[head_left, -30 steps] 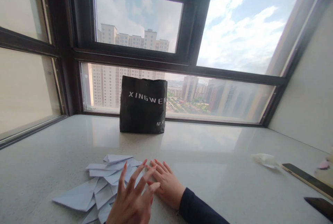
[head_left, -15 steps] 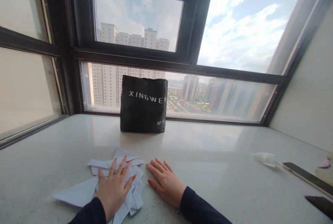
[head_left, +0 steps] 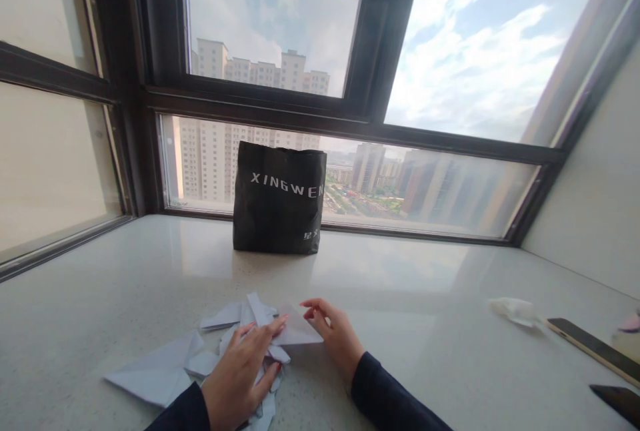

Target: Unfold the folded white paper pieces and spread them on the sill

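My left hand (head_left: 245,367) lies over a loose pile of folded white paper pieces (head_left: 220,317), its fingers apart and pressing on the top ones. Under its fingertips, a pale triangular paper (head_left: 297,329) sticks out to the right. My right hand (head_left: 337,334) is at that triangle's right edge, fingers curled and thumb tip close to the index finger, with the paper's edge at them. A larger folded paper (head_left: 155,367) rests to the left of the pile. My left palm hides part of the pile.
A black bag (head_left: 279,201) with white lettering stands upright near the window. On the right of the pale stone sill (head_left: 425,324) are a crumpled white wrapper (head_left: 515,311), a phone (head_left: 595,347) and a dark flat object (head_left: 617,401). Window frames border the sill.
The paper pieces have shifted and bunched up toward the right. My right hand has gone from lying flat on the sill to curled fingers at the triangular paper. My left hand has moved right.
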Motion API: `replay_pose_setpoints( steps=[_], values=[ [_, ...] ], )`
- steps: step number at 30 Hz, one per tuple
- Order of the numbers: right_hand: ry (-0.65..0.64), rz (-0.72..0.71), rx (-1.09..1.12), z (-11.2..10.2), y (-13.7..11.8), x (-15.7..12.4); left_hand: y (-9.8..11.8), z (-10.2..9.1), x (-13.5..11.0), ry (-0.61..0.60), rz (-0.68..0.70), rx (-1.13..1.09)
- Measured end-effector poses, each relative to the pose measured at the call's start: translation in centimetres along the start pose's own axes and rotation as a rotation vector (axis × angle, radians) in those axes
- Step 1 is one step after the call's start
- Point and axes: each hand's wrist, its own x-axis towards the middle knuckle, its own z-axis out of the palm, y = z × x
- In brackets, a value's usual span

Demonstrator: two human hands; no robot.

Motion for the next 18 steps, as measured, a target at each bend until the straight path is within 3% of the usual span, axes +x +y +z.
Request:
replay_pose_setpoints(
  steps=[7, 12, 18],
  values=[
    [0.024, 0.022, 0.12, 1.1, 0.7, 0.0, 0.3, -0.9, 0.4, -0.129, 0.064, -0.117],
    [0.0, -0.029, 0.193, 1.4, 0.7, -0.6, -0.2, -1.3, 0.6, 0.004, 0.177, -0.034],
    [0.079, 0.053, 0.473, 1.5, 0.1, -0.9, -0.4, -1.5, 0.6, 0.198, 0.244, 0.057]
  ],
)
